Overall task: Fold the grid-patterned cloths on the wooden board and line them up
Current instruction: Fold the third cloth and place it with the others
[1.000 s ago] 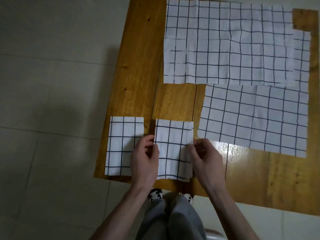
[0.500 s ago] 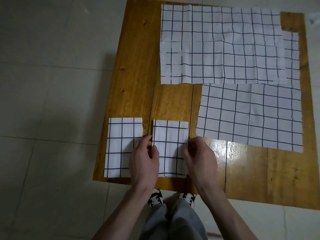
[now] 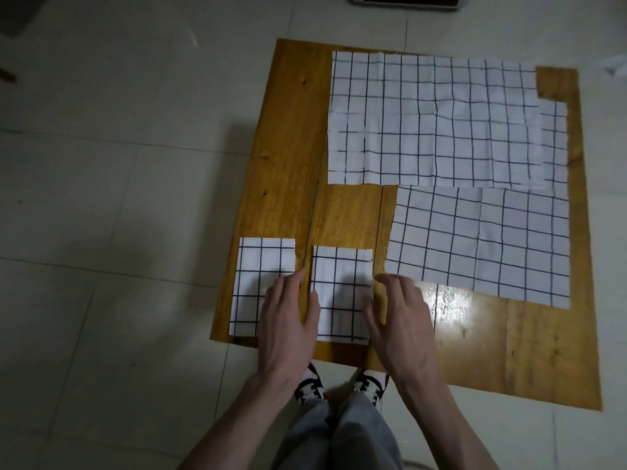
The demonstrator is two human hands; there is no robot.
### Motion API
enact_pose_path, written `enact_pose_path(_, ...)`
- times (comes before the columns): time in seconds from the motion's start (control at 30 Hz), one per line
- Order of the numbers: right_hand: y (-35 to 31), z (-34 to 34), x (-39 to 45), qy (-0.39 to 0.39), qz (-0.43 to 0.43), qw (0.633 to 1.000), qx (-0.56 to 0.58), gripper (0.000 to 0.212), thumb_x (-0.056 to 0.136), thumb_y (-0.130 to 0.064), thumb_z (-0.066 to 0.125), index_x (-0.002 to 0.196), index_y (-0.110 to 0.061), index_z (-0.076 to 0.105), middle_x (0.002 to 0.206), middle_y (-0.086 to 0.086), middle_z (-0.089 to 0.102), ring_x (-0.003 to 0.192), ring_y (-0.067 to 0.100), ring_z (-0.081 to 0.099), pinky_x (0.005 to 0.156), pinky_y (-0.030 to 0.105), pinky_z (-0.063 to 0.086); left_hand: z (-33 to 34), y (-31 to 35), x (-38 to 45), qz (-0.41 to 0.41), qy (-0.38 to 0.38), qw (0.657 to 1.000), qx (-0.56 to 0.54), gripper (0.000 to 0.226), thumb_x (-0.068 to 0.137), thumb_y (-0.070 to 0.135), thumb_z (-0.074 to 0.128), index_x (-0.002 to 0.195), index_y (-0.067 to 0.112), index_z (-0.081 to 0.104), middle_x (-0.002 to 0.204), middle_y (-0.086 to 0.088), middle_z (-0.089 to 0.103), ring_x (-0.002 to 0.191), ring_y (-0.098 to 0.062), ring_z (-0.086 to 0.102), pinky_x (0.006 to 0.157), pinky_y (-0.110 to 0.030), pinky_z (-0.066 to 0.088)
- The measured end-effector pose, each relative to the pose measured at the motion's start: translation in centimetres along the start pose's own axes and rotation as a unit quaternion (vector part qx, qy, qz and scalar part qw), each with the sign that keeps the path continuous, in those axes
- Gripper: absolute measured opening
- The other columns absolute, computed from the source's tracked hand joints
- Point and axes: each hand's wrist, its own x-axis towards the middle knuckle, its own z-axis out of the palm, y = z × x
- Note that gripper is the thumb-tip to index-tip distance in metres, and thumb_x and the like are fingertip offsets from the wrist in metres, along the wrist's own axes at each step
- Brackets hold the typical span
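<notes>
Two folded white cloths with black grid lines lie side by side at the near left of the wooden board (image 3: 353, 215): one at the left corner (image 3: 258, 266), the other (image 3: 339, 293) just right of it. My left hand (image 3: 288, 317) hovers between them with fingers straight, its thumb at the second cloth's left edge. My right hand (image 3: 397, 317) is spread with relaxed fingers at that cloth's right edge. Neither hand holds anything. A large unfolded grid cloth (image 3: 437, 120) covers the far part of the board. A medium one (image 3: 492, 242) lies flat at the right.
The board lies on a pale tiled floor (image 3: 118, 198). My shoes (image 3: 308, 388) and grey trousers stand at the board's near edge. A dark framed object (image 3: 407, 1) sits at the top edge of view.
Both hands have let go of the second folded cloth's side edges and opened, drawing slightly back. The camera has tilted so more of the floor and the board's far edge show.
</notes>
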Motion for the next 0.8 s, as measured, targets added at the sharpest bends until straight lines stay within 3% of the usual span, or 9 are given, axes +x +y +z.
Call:
enact_pose_path(0.17,-3.8,-7.8,-1.2,-0.03,-0.065,0.997,-0.028,0.053,0.107,-0.051,0.037,0.149,-0.021,0.049,0.143,0.001,0.058,0.13,0.019,0.055,0.107,0.045,0.052,-6.2,4.1,-1.7,0.092,0.016,0.994,0.051,0.051,0.109,0.049,0.032,0.154,0.028,0.044,0.153,0.008,0.05,0.139,-0.001,0.038,0.115,-0.032,0.039)
enact_pose_path(0.33,-9.2,-18.0,-2.4,0.005,-0.14,0.987,-0.083,0.059,0.106,-0.052,0.042,0.155,-0.018,0.043,0.153,0.001,0.054,0.14,0.02,0.05,0.115,0.041,0.045,-14.5,9.7,-3.5,0.171,0.054,0.98,0.086,0.053,0.11,0.047,0.033,0.153,0.019,0.048,0.156,0.003,0.049,0.148,-0.013,0.038,0.122,-0.041,0.036)
enact_pose_path(0.53,-15.1,-26.2,-3.4,0.05,-0.195,0.967,-0.154,0.067,0.106,-0.053,0.041,0.161,-0.014,0.036,0.164,0.003,0.04,0.155,0.02,0.031,0.124,0.045,0.029,-23.9,15.3,-6.1,0.182,0.089,0.968,0.146,0.061,0.111,0.055,0.021,0.156,0.02,0.042,0.159,0.003,0.045,0.15,-0.011,0.032,0.123,-0.019,0.009)
enact_pose_path(0.7,-20.0,-31.2,-3.6,0.088,-0.238,0.955,-0.151,0.069,0.108,-0.058,0.03,0.161,-0.015,0.035,0.165,0.005,0.037,0.155,0.023,0.03,0.125,0.045,0.021,-30.5,18.1,-9.3,0.166,0.155,0.961,0.159,0.062,0.111,0.056,0.021,0.155,0.019,0.044,0.158,0.002,0.047,0.148,-0.012,0.037,0.123,-0.032,0.029)
enact_pose_path(0.8,-23.0,-33.0,-3.5,0.099,-0.26,0.951,-0.137,0.069,0.109,-0.061,0.025,0.161,-0.017,0.033,0.165,0.003,0.036,0.156,0.022,0.028,0.127,0.043,0.019,-33.6,18.9,-10.8,0.156,0.201,0.953,0.165,0.061,0.111,0.053,0.023,0.152,0.015,0.048,0.156,0.0,0.05,0.148,-0.016,0.039,0.125,-0.032,0.023)
